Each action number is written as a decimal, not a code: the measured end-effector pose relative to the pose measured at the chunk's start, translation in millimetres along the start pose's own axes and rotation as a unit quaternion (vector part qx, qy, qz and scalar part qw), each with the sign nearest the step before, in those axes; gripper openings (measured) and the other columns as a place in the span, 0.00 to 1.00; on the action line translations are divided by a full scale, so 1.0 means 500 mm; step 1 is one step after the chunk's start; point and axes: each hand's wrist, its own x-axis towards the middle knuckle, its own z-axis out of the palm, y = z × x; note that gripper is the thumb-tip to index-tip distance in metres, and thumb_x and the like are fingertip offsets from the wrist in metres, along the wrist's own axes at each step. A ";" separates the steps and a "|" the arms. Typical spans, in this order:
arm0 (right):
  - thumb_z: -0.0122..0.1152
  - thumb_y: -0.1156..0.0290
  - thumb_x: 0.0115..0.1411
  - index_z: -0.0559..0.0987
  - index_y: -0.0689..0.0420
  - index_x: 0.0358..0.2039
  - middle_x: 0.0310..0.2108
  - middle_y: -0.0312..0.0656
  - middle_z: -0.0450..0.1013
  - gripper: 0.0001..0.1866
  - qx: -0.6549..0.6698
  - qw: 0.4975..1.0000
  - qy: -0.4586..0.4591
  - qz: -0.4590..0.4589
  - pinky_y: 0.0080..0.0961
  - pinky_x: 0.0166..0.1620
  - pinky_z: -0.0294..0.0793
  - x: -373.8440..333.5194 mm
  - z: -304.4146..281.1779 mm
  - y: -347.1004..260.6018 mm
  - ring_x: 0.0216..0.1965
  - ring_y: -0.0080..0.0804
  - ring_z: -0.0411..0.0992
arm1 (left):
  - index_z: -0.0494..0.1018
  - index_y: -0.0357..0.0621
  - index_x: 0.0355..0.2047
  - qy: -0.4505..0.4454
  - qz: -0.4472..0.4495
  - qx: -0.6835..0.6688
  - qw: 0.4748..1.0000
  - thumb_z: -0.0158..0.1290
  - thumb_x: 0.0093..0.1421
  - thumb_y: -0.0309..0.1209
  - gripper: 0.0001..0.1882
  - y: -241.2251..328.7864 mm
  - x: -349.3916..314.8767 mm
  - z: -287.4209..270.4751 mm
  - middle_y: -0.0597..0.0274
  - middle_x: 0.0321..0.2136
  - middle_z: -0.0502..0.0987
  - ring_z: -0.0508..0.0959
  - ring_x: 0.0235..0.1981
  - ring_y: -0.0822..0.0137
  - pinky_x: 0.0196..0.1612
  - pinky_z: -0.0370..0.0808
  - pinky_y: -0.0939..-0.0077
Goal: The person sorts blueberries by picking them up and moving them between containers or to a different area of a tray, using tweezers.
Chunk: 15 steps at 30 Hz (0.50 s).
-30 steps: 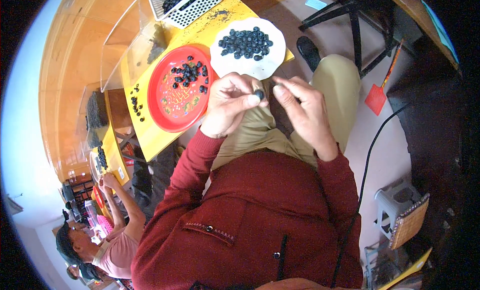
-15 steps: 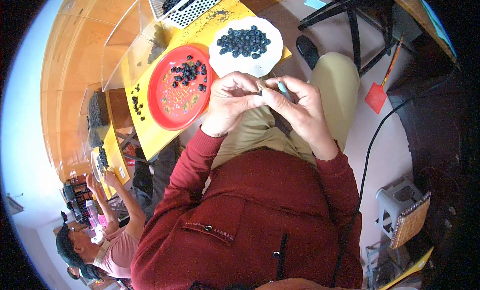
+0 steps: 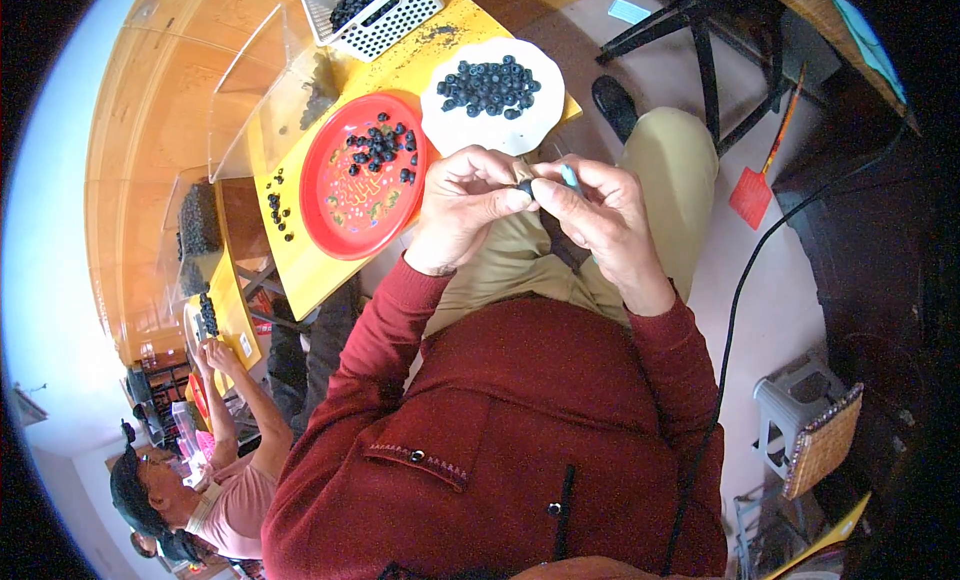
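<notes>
My left hand (image 3: 462, 208) pinches a small dark round piece (image 3: 526, 188), apparently of the same kind as those on the plates. Something tan shows at its fingertips. Against that piece, the thumb of my right hand (image 3: 607, 220) presses from the other side. A thin tool with a teal handle (image 3: 570, 176) is held between my right fingers; its tip is too fine to make out. Just beyond my hands, a white scalloped plate (image 3: 462, 128) carries many blue-black round pieces (image 3: 490, 86). To its left, a red patterned tray (image 3: 318, 195) holds a looser group of dark pieces (image 3: 377, 150).
The yellow table (image 3: 305, 280) bears a white perforated basket (image 3: 400, 25) of dark pieces and clear upright panels (image 3: 255, 90). At left a co-worker (image 3: 235, 510) handles similar pieces. On the right are a red fly swatter (image 3: 750, 195), a hanging black cable (image 3: 738, 300) and a grey stool (image 3: 790, 395).
The dark piece between my fingertips shows more now, and the teal handle has tilted slightly. My hands stay in nearly the same place. The co-worker's hands have drawn closer together.
</notes>
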 end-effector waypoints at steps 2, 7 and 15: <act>0.61 0.72 0.59 0.80 0.66 0.38 0.24 0.29 0.74 0.11 -0.020 1.000 0.000 -0.011 0.11 0.27 0.62 -0.001 -0.001 0.000 0.26 0.11 0.66 | 0.70 0.40 0.30 -0.008 0.001 0.012 1.000 0.59 0.53 0.19 0.08 -0.004 -0.003 -0.002 0.56 0.32 0.76 0.77 0.34 0.66 0.38 0.77 0.72; 0.60 0.73 0.59 0.80 0.65 0.39 0.26 0.32 0.76 0.10 -0.006 1.000 0.004 -0.024 0.10 0.29 0.65 -0.005 -0.005 0.012 0.27 0.12 0.68 | 0.70 0.39 0.30 0.005 -0.028 -0.039 0.999 0.58 0.54 0.19 0.07 -0.006 -0.012 0.003 0.56 0.31 0.75 0.77 0.33 0.66 0.38 0.77 0.74; 0.58 0.75 0.60 0.80 0.64 0.39 0.27 0.31 0.75 0.09 -0.010 0.999 0.008 -0.053 0.10 0.29 0.64 -0.017 0.007 0.007 0.27 0.11 0.67 | 0.70 0.39 0.29 -0.003 -0.024 -0.064 0.998 0.58 0.54 0.19 0.06 -0.001 -0.016 0.011 0.57 0.30 0.75 0.77 0.33 0.67 0.38 0.78 0.74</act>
